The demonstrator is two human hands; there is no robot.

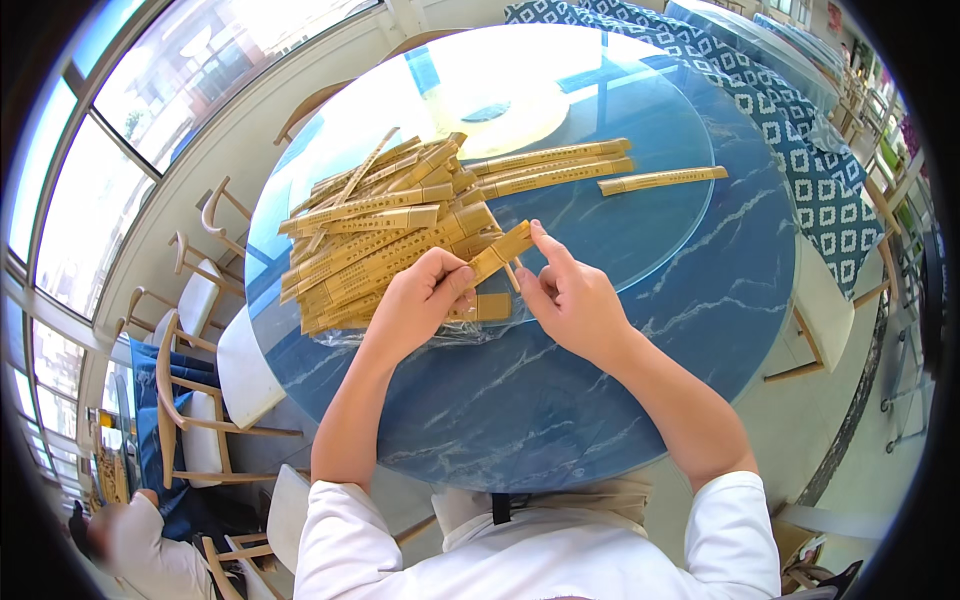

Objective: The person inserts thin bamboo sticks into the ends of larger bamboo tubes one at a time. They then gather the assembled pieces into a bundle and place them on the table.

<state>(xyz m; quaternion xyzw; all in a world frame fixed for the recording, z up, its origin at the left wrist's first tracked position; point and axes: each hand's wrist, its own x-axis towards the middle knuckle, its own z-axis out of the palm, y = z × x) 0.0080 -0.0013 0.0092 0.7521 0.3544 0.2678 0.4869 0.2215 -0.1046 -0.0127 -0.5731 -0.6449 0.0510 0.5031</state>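
Observation:
My left hand (pixel 422 300) pinches a gold-brown paper chopstick sleeve (pixel 503 250) between thumb and fingers, just above the table. At its far end, the index fingertip of my right hand (pixel 578 300) touches the sleeve's corner. The right thumb is held apart from that finger, beside a short pale strip (pixel 513 277) whose kind I cannot make out. Left of and behind my hands lies a loose heap of similar long printed sleeves (pixel 370 235), crossing one another on clear plastic film (pixel 440 335). Whether each sleeve has chopsticks inside is hidden.
The round blue marbled table (pixel 520 420) carries a glass turntable (pixel 660 235). Several sleeves (pixel 560 170) extend right from the heap; a single one (pixel 663 180) lies farther right. Wooden chairs (pixel 190 400) stand at left, with another person (pixel 150 545) low down. Patterned cloth (pixel 825 190) hangs at right.

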